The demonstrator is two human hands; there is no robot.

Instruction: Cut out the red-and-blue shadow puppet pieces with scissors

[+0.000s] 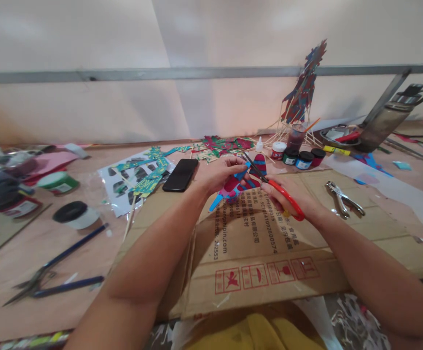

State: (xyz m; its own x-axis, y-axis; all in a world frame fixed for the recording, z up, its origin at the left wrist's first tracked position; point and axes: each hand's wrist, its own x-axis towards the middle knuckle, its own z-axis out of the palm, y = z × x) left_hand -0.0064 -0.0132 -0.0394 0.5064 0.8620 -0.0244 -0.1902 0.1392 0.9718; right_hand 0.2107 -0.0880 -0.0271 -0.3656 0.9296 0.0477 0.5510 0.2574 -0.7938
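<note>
My left hand [221,173] pinches a painted cut-out piece [235,185], coloured blue, red and purple, above a flattened cardboard box [265,253]. My right hand [287,197] grips red-handled scissors [275,187], whose blades point up-left and meet the cut-out near its top edge. Both forearms reach in from the bottom of the view.
A black phone [180,175] lies left of my left hand, beside green painted cut-outs [147,175]. Small paint jars [298,156] and a glue bottle [259,144] stand behind. Metal pliers [343,198] lie at right, blue-handled scissors [56,274] at left, a standing puppet figure [303,90] behind.
</note>
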